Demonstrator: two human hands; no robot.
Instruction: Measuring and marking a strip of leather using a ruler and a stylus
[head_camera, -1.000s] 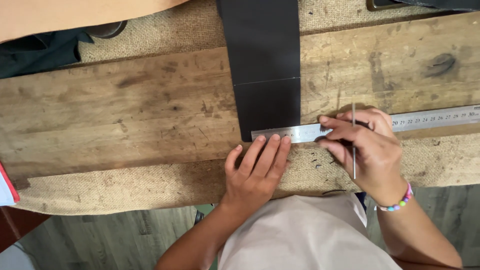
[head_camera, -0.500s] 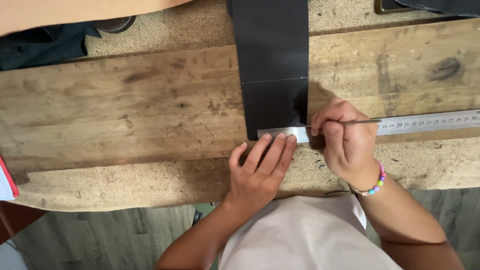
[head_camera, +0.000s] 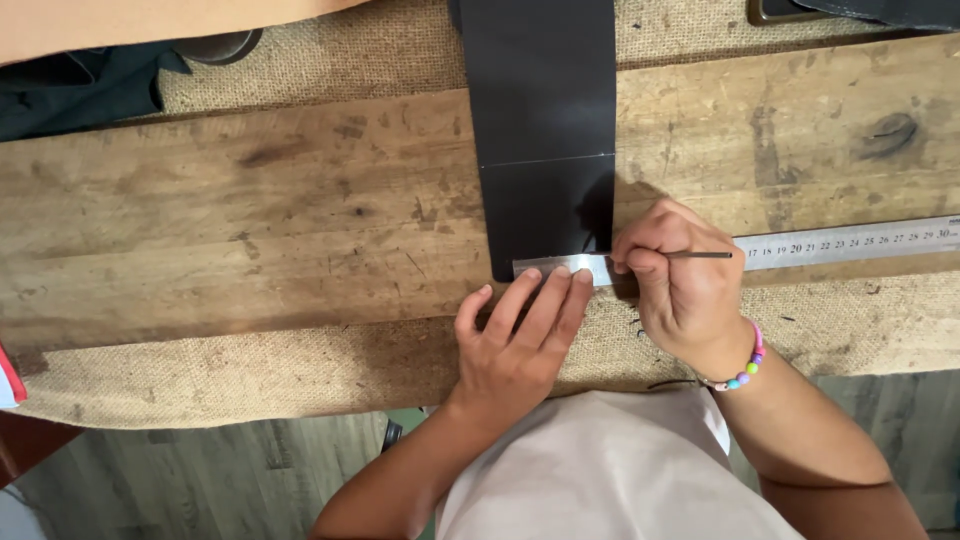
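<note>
Steel ruler (head_camera: 850, 243) flat across matte black strip (head_camera: 545, 150); left hand (head_camera: 520, 340) splayed pressing it; right hand (head_camera: 680, 290) pinching thin scribe (head_camera: 700, 255)

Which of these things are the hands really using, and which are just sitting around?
In use:
- left hand pressing down the metal ruler
- right hand holding a thin metal tool against the ruler's edge
- black strip under the ruler
- wooden board beneath it all

Just lying about:
- burlap cloth
- dark cloth at top left
- tan sheet at top left
</note>
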